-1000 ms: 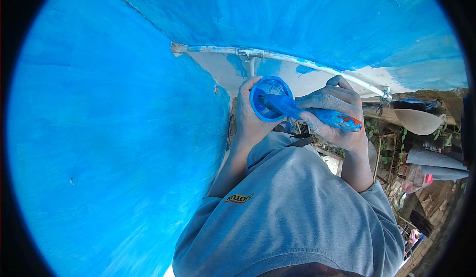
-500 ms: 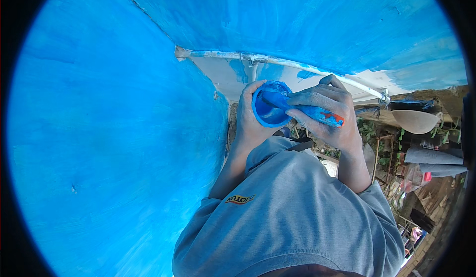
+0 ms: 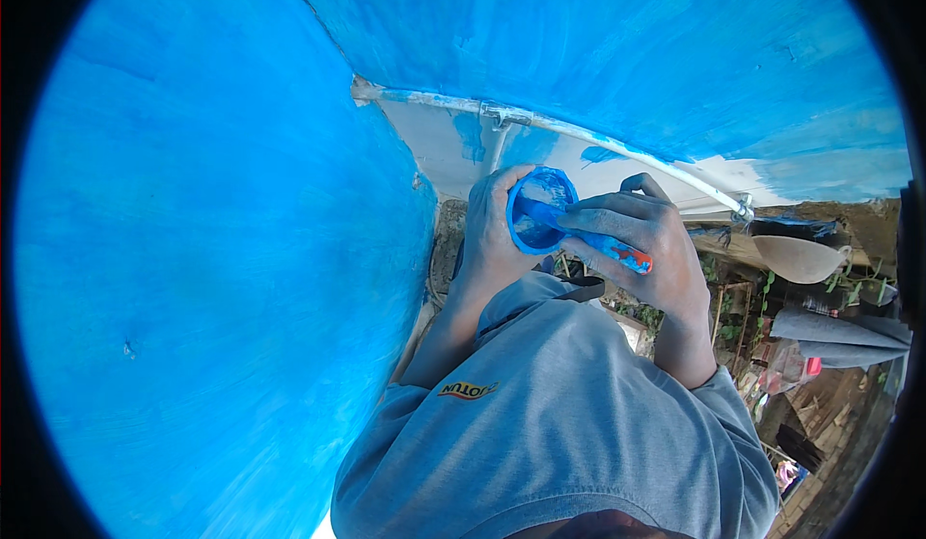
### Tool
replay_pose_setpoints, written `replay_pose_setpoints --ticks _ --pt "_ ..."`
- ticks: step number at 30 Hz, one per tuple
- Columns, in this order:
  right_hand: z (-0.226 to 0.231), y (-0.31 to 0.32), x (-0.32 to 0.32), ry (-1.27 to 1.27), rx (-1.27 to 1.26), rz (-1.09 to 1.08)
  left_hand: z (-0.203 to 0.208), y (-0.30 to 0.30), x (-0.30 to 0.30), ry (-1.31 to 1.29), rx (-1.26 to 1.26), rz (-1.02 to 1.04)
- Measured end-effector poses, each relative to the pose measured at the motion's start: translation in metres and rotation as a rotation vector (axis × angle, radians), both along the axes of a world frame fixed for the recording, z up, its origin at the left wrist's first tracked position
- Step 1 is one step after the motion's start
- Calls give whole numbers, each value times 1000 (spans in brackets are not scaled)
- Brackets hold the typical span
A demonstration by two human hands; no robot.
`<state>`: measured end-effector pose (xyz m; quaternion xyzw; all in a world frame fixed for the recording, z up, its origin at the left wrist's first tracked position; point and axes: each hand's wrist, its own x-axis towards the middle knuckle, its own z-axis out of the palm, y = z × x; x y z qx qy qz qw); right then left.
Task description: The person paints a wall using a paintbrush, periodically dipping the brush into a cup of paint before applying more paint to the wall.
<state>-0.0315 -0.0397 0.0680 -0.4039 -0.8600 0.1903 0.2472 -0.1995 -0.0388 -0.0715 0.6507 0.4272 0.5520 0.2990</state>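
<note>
My left hand [image 3: 493,233] is closed around a small paint cup [image 3: 512,213] smeared with blue, its mouth tilted so that the inside shows. In my right hand [image 3: 644,238] is a paintbrush [image 3: 624,252], gripped by its blue-stained handle with some orange-red showing. The brush head reaches into the cup, and its bristles are partly hidden there. Both hands are held in front of my body, near a white pipe [image 3: 617,144] along the lower wall.
Blue-painted walls [image 3: 222,250] rise at the left and ahead, meeting in a corner. An unpainted pale strip [image 3: 429,134] runs below the pipe. At the right are a hanging pale basin [image 3: 799,257], grey cloth [image 3: 839,335], plants and clutter.
The cup has shifted slightly right and tilts more, showing more of its inside. The brush stays in it, its handle a little lower and closer to the cup.
</note>
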Motion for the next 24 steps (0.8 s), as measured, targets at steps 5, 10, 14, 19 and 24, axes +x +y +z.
replay_pose_setpoints --ticks 5,10,14,19,24 --pt "-13 2 -10 -178 84 47 8 -7 2 112 47 -17" --pt "-24 2 -22 -177 144 14 9 -13 2 -3 83 -54" --pt "-26 -2 -29 -164 284 -66 7 -16 1 -64 96 -59" --pt "-28 -8 -25 -49 317 -184 4 -17 -3 -154 44 -83" --pt "-37 -12 -14 409 -54 -464 0 -16 -7 -115 22 -22"
